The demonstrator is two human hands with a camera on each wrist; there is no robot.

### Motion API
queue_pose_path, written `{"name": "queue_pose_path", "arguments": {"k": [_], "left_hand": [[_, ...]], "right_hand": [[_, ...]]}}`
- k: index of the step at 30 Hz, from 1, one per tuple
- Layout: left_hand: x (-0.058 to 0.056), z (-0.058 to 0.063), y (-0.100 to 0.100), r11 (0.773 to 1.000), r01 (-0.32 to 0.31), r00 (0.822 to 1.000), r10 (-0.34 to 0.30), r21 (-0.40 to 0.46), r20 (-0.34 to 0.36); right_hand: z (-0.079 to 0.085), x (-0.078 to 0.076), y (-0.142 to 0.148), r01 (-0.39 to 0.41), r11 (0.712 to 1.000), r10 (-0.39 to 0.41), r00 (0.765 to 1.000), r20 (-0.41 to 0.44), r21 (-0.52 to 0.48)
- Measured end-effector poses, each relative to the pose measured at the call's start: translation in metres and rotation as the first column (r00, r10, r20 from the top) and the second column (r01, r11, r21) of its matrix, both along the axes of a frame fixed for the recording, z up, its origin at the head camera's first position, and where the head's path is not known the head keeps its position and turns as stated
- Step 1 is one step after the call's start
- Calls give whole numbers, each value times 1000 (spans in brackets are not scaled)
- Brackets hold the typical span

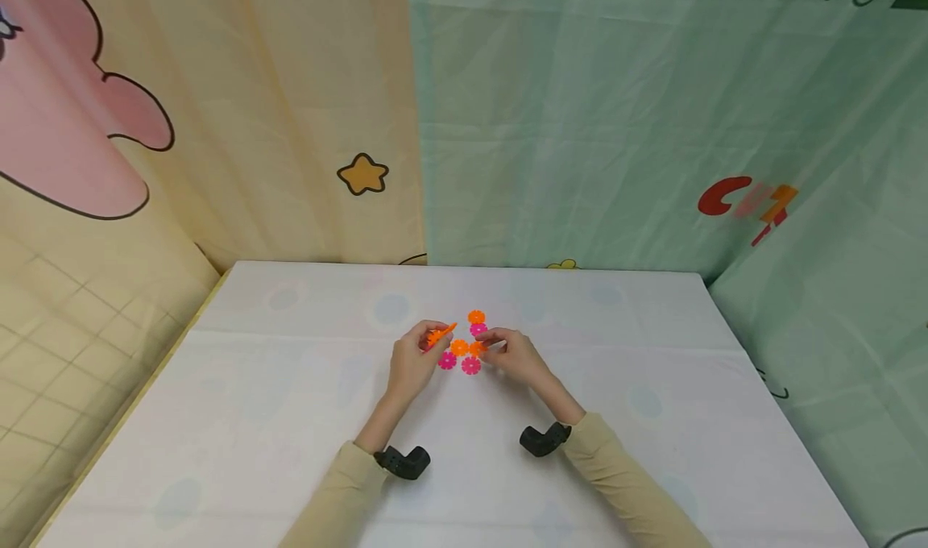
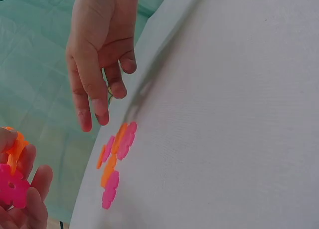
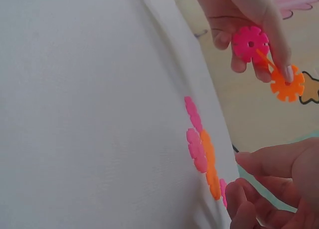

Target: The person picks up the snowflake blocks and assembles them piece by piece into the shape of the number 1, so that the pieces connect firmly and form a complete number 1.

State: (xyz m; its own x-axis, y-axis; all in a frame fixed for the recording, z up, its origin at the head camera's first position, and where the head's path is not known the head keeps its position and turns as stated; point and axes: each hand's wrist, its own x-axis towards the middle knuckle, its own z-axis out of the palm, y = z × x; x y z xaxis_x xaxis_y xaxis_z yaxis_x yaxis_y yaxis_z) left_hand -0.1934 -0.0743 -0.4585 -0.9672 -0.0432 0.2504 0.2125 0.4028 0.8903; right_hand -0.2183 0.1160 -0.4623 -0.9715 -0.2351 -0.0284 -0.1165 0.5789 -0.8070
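Observation:
My left hand (image 1: 415,360) pinches a joined pair of notched plastic snowflake discs, one pink (image 3: 244,45) and one orange (image 3: 287,91), raised above the table. In the right wrist view the thumb lies on the orange one. My right hand (image 1: 516,356) hovers beside the loose discs with nothing in its grasp. Its fingers hang loosely bent in the left wrist view. Several more discs lie flat close together between the hands, among them an orange disc (image 1: 459,347), a pink disc (image 1: 470,365) and, farther back, another orange disc (image 1: 476,317).
A white cloth with faint pale dots covers the table (image 1: 254,419). Behind it hang a beige curtain (image 1: 304,89) and a green curtain (image 1: 544,129). Black wrist mounts (image 1: 402,462) sit at both sleeve cuffs.

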Motion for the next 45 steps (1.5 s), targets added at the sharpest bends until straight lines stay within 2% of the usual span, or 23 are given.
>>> {"name": "queue_pose_path", "arguments": {"k": [4,10,15,19,29,36,45], "left_hand": [[0,-1,-1,1000,-7,1000,7,5,27],[0,0,-1,1000,-16,999,15,3,52],[0,0,-1,1000,-23,999,24,-20,35],[-1,-1,-2,999,-30,999,31,-37,18],[0,0,-4,998,-21,1000,22,-57,20],[1,1,-1,999,-10,999,12,-36,39],[2,2,2,998,-29,998,32,-57,52]], "right_hand": [[-4,-3,-1,20,999,-20,1000,5,42],[-8,-10,-4,21,987,-17,1000,-22,162],[-9,-13,-6,5,967,3,999,-34,255],[-8,-15,-8,5,959,-1,1000,-16,284],[-8,-15,-6,67,974,-66,998,-13,217],[-6,-12,-1,46,980,-40,999,-31,194],[8,-6,-1,90,995,-87,993,-80,38]]}}
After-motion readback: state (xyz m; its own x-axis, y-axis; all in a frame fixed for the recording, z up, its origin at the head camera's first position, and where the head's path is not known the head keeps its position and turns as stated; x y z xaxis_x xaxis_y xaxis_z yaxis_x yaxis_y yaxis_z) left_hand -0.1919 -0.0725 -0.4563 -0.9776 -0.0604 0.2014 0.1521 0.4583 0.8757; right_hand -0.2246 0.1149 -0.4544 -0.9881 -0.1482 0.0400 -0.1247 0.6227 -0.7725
